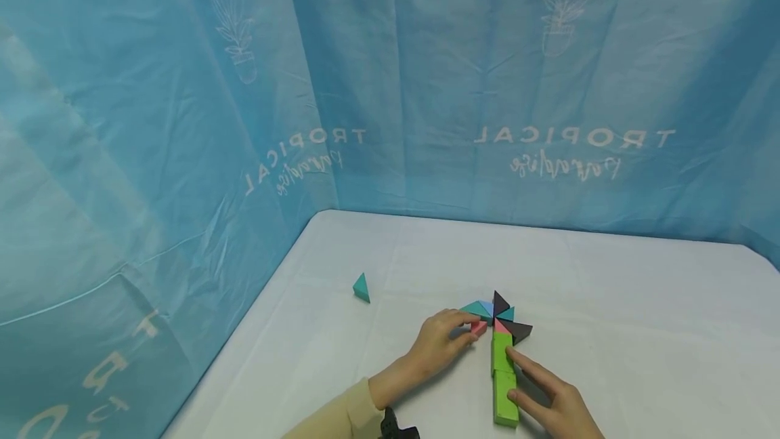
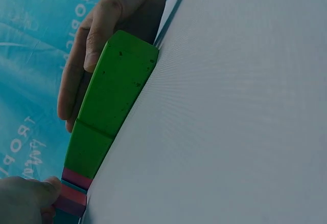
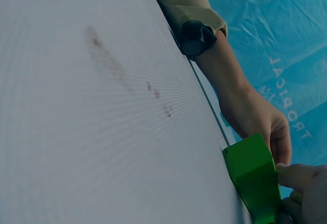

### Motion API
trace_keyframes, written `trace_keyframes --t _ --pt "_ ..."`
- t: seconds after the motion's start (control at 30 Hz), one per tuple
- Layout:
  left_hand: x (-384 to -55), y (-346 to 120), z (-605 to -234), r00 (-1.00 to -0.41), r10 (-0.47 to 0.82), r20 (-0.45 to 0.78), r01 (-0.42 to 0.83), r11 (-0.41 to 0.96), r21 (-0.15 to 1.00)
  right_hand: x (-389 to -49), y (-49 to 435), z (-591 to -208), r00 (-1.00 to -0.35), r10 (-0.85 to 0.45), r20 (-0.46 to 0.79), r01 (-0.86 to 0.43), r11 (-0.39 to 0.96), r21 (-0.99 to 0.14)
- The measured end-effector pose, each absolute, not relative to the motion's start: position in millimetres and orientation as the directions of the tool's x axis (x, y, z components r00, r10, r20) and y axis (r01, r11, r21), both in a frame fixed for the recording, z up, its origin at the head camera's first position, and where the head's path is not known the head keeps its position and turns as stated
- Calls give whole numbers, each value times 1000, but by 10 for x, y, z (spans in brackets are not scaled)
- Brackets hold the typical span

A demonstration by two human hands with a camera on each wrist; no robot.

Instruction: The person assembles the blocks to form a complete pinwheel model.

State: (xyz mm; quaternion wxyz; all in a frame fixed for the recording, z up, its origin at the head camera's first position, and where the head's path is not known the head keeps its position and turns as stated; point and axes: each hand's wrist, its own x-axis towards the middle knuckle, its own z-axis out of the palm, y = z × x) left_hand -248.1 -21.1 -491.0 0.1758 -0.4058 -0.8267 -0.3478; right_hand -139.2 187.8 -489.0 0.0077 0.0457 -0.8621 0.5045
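Note:
My left hand (image 1: 440, 341) pinches a small pink-red triangular block (image 1: 479, 328) between thumb and forefinger, at the left of a fan of coloured triangles. Two green rectangular blocks (image 1: 505, 395) lie end to end below that fan, like a stem. Along their right side, my right hand (image 1: 557, 402) has its fingers extended, with fingertips against the green pieces. Another pink triangle (image 1: 501, 326) tops the upper green block. Around the fan's centre lie black triangles (image 1: 518, 330), teal triangles (image 1: 474, 309) and a light blue one (image 1: 487, 305).
A lone teal triangle (image 1: 362, 288) lies on the white tablecloth (image 1: 640, 317), left of and farther back than the fan. Blue printed curtains (image 1: 426, 87) hang behind the table and along its left side.

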Motion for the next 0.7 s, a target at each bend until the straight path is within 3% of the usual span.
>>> trace_keyframes --t 0.3,0.5,0.7 --pt "-2527 -164 -4911 -588 547 596 807 446 387 -1391 1881 -4903 -992 -76 104 -128 482 -867" --pt "-2537 -132 -4910 -596 546 589 801 455 390 -1391 1865 -4891 -995 -66 73 -95 470 -877" --pt "-2536 -111 -4899 -569 547 614 817 460 346 -1398 1875 -4892 -996 -63 59 -82 473 -877"
